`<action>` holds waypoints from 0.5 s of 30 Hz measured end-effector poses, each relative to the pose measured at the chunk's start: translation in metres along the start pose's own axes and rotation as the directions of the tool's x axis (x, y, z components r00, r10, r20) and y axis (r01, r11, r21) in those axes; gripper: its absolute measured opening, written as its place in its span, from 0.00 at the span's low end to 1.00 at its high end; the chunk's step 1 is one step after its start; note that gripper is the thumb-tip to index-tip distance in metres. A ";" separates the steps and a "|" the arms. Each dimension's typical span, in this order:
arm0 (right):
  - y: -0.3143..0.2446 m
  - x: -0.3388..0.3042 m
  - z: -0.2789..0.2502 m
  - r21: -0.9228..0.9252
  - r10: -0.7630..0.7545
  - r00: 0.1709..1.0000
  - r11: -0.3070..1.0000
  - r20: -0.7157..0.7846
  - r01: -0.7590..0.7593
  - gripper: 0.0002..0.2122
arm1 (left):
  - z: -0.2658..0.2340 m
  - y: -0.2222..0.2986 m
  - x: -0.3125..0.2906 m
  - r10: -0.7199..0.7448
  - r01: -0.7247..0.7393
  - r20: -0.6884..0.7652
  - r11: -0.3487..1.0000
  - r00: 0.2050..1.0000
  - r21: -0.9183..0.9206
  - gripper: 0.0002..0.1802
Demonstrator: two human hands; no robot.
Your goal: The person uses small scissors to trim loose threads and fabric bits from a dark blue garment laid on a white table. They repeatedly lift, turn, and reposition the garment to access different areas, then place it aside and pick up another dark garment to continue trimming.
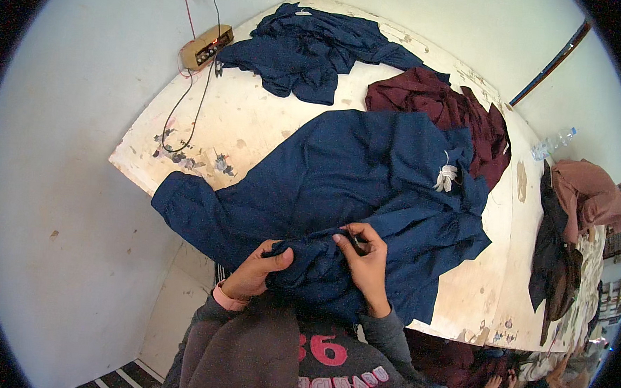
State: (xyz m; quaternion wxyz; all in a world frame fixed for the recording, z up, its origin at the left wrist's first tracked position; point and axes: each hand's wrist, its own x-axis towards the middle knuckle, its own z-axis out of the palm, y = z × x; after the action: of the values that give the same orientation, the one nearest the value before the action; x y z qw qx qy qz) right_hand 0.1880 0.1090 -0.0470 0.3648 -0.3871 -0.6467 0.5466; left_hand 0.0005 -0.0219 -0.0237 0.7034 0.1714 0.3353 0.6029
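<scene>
A dark blue long-sleeved garment (340, 160) lies spread over the near part of the table, one sleeve stretching out to the left. Its near edge is lifted and bunched in front of my body. My left hand (256, 270) is closed on the bunched cloth, thumb on top. Just to its right, my right hand (365, 260) pinches the same edge between thumb and fingers. Something small and dark shows between those fingers, too unclear to name. A small white bundle (445, 178) rests on the garment's right side.
On the pale, worn table (258, 128) lie another dark blue garment (311, 50) and a maroon garment (435, 102). A brown box with cables (207, 47) sits at the far left edge. A plastic bottle (555, 145) and pink cloth (588, 198) are at right. Another person's hands (500, 385) show lower right.
</scene>
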 end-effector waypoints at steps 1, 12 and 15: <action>0.006 0.000 0.003 0.019 -0.039 0.999 0.999 -0.015 0.039 0.09 | -0.002 -0.003 0.002 0.020 -0.020 -0.007 0.999 1.000 0.039 0.23; -0.010 -0.007 0.000 0.197 0.095 0.995 0.975 0.040 -0.101 0.09 | 0.008 0.015 0.010 0.213 -0.050 -0.439 0.934 0.873 0.354 0.27; -0.017 -0.010 0.003 0.269 0.136 0.989 0.952 0.064 -0.148 0.09 | -0.010 0.018 0.008 0.298 -0.199 -0.392 0.941 0.870 0.272 0.23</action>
State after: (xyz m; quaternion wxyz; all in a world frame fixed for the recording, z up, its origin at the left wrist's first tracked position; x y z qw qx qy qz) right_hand 0.1875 0.0971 -0.0314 0.3599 -0.3665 -0.5438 0.6636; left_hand -0.0193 -0.0121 -0.0211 0.5048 0.1546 0.5219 0.6700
